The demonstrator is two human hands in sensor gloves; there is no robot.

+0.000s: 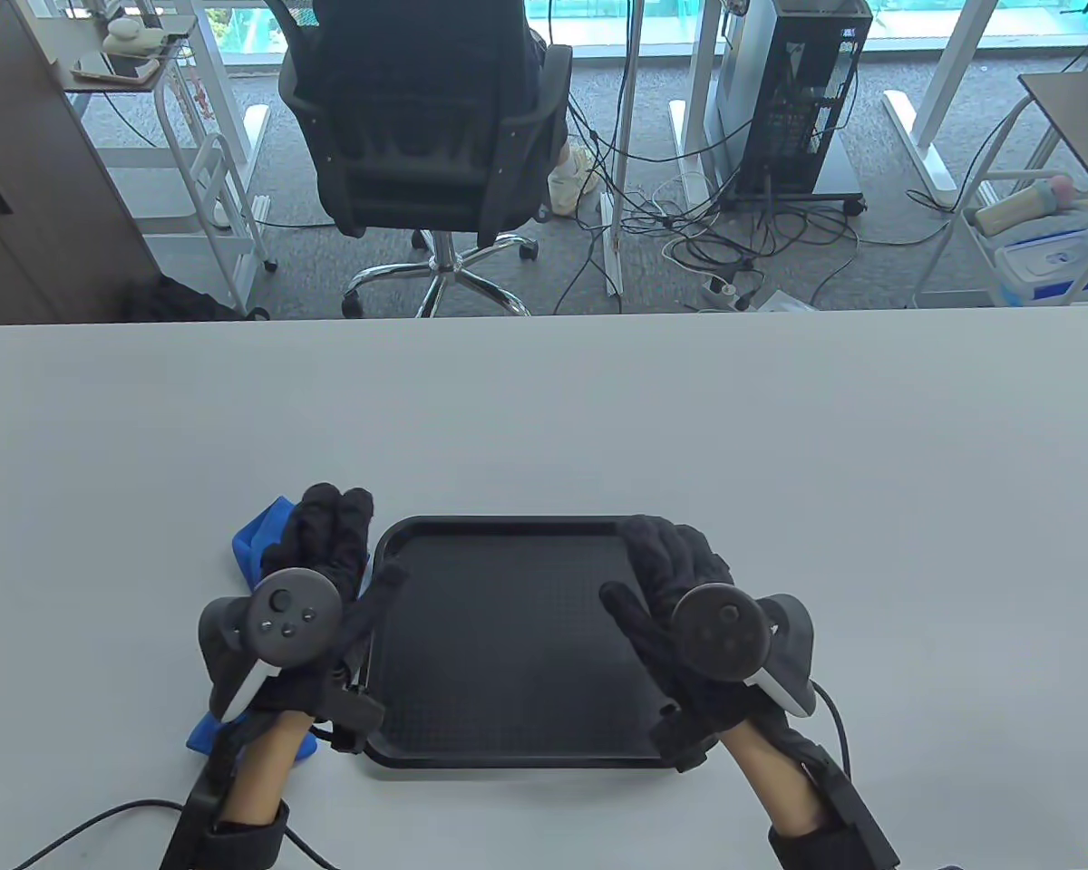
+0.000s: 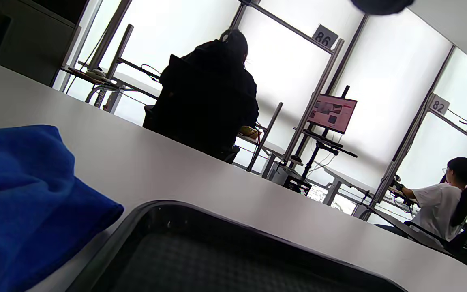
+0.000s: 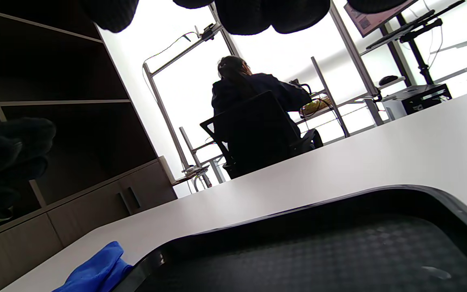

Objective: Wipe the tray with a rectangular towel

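Observation:
A black rectangular tray (image 1: 508,634) lies on the white table near the front edge. A blue towel (image 1: 252,542) lies bunched on the table just left of the tray, mostly hidden under my left hand (image 1: 354,553). That hand is spread above the towel, thumb over the tray's left rim, gripping nothing that I can see. My right hand (image 1: 639,571) is spread over the tray's right side, empty. The left wrist view shows the towel (image 2: 22,194) beside the tray's corner (image 2: 217,251). The right wrist view shows the tray (image 3: 318,251) and the towel (image 3: 95,271).
The white table (image 1: 544,417) stretches bare beyond the tray. Behind its far edge stand an office chair (image 1: 435,136) with a person, a computer tower (image 1: 802,91) and floor cables. Glove cables trail off the table's front edge.

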